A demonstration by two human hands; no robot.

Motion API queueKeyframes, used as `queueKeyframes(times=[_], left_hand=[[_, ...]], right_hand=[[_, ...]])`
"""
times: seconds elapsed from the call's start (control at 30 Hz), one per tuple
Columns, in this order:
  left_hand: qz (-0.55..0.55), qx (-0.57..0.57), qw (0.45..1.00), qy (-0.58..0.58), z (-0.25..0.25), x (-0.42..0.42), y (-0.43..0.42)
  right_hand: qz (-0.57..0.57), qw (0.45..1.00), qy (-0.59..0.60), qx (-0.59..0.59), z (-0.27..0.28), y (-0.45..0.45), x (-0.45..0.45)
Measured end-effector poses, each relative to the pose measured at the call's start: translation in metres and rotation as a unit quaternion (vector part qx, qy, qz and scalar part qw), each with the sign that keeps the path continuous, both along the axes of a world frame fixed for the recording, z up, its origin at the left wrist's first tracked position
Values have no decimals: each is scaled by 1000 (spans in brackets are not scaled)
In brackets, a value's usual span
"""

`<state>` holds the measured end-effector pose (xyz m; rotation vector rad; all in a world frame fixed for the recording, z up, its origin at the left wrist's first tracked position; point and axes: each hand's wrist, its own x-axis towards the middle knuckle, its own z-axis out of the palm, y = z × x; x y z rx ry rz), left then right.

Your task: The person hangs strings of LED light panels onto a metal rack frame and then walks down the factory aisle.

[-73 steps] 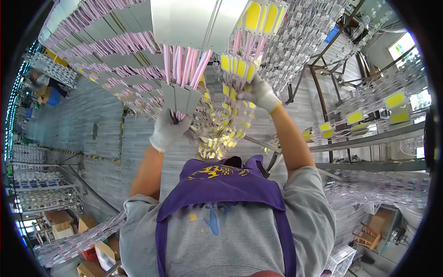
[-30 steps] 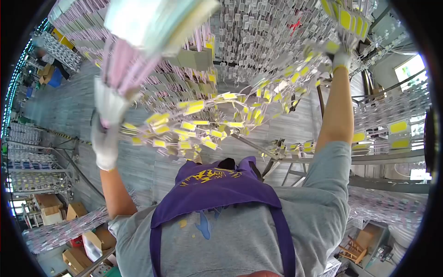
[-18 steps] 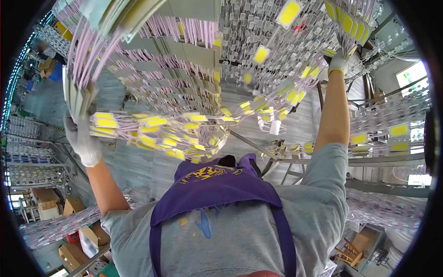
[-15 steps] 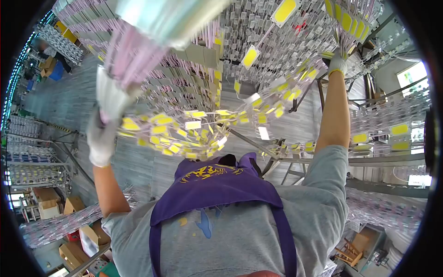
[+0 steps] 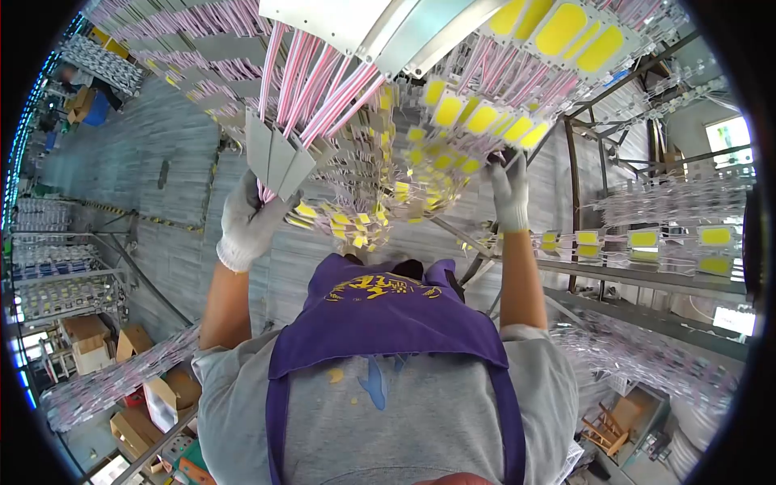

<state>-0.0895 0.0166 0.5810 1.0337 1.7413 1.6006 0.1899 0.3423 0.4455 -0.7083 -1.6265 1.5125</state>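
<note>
My left hand (image 5: 249, 222), in a white glove, is closed around pink-and-white wires just below a fanned stack of grey-backed LED modules (image 5: 275, 158). More wires (image 5: 315, 89) run up from that stack to larger pale plates at the top. My right hand (image 5: 509, 190), also gloved, has its fingers closed at the lower end of a hanging bunch of yellow-faced LED modules (image 5: 483, 120); the exact grip is partly hidden. Between both hands a loose cluster of smaller-looking LED modules (image 5: 356, 225) sags in front of the purple apron (image 5: 388, 323).
Rows of wired modules hang on both sides of the hands. A metal rack (image 5: 630, 271) with module strings stands at right. Cardboard boxes (image 5: 137, 432) lie at lower left. A person (image 5: 93, 85) is far off at upper left.
My left hand has moved right and slightly up with its bunch, now sharp rather than blurred. My right hand has come down and left, bringing the yellow modules closer to the middle.
</note>
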Motion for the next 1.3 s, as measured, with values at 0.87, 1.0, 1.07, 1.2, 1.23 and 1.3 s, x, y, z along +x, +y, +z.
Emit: queueKeyframes(times=[0.87, 1.0, 1.07, 1.2, 1.23, 1.3], left_hand=[[163, 74, 980, 87, 56, -16, -79], [128, 74, 988, 54, 50, -17, -80], [131, 49, 988, 70, 54, -12, -81], [159, 51, 981, 95, 77, -14, -89], [176, 40, 976, 122, 84, -15, -90], [197, 27, 968, 151, 86, -19, -90]], right_hand=[[242, 673, -651, 254, -204, 6, -2], [237, 725, -583, 281, -168, -48, -73], [235, 756, -460, 403, -196, -68, -84], [232, 661, -671, 244, -308, -30, -57], [233, 619, -726, 189, -311, -24, -49], [270, 595, -730, 201, -297, -7, -29]])
